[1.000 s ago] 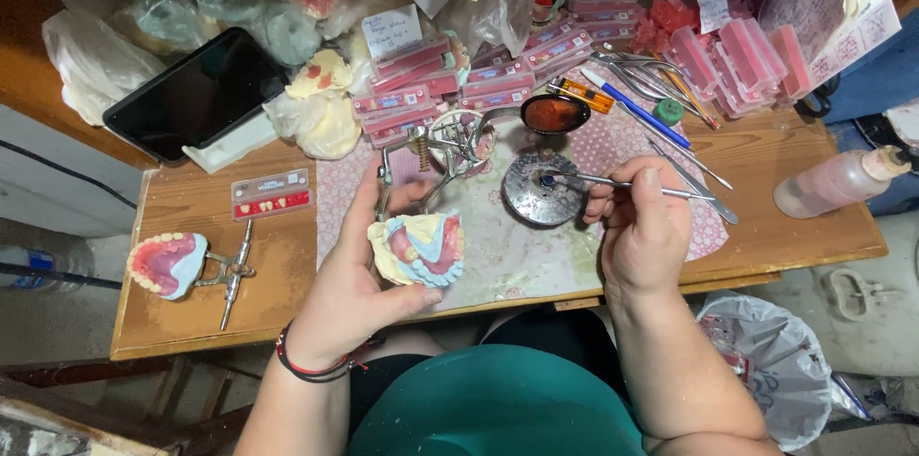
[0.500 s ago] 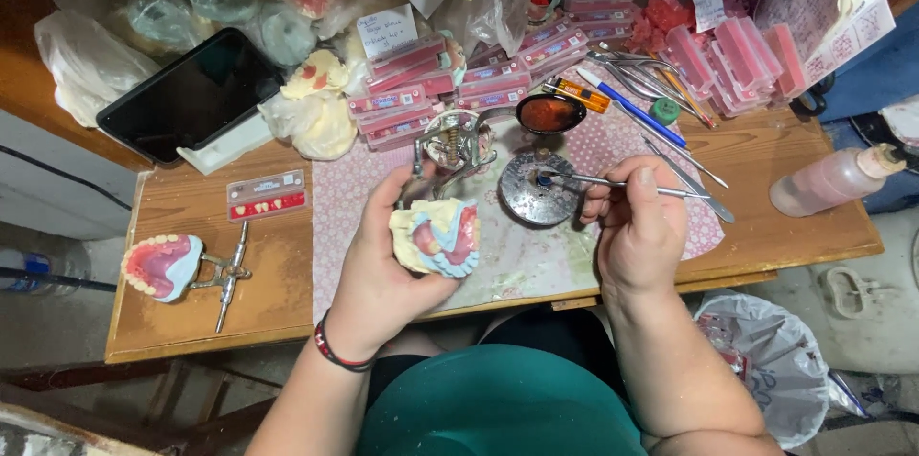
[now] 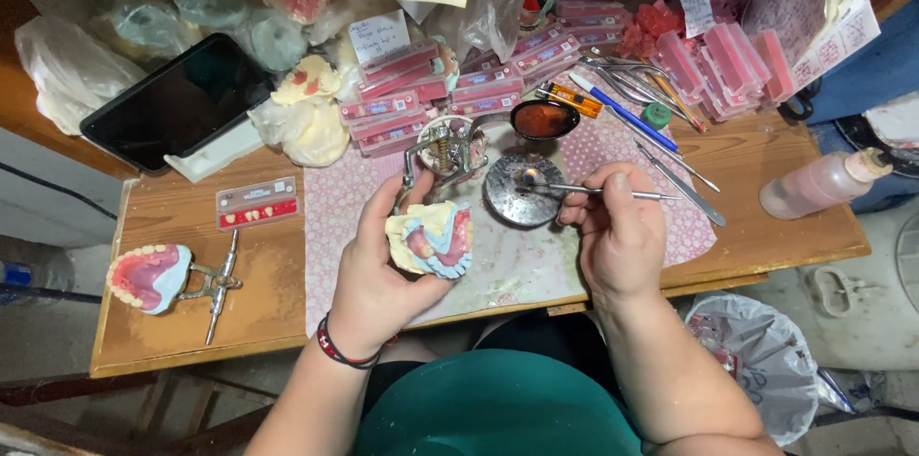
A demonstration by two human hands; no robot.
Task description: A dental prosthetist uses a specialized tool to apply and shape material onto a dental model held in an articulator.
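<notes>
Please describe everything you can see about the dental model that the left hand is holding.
The dental model is a pale, plaster-like cast shaped like a jaw arch, with pink wax-like gum parts, some light blue areas and a row of small teeth along its curved edge. The left hand grips it from the left side and from below, thumb on its upper edge, lifting it above the patterned mat. It is tilted, its tooth side facing up toward the camera. Nothing else touches it.

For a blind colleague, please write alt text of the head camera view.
Left hand holds a dental model above the wooden table; right hand holds a thin metal tool, tip at a small flame on a round burner.
</notes>
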